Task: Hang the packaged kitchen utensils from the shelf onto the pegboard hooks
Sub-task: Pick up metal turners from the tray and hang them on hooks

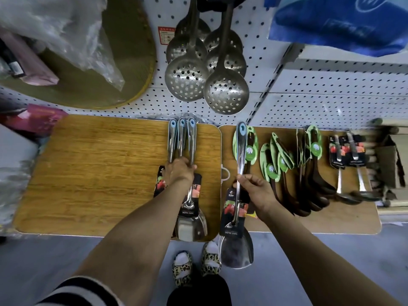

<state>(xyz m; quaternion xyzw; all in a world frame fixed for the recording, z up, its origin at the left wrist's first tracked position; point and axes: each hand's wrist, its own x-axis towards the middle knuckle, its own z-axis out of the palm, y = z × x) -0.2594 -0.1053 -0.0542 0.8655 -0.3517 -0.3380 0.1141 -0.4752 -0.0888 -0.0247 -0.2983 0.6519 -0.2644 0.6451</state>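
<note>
Now my left hand [180, 171] clasps 3 glossy steel spatulas [181, 142] against the bamboo board [99, 173] | right hand [254, 191] pinches 1 carded flat-bladed spatula [239, 191] off the shelf | pegboard [331, 102] behind

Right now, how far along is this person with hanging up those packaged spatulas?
Nothing packaged looks hung yet: only bare slotted ladles hang on the pegboard. In hand: the right hand lifts one spatula, while the left hand closes its grip on three more on the wooden board. Left: all four, and green-carded utensils also lie there.
</note>
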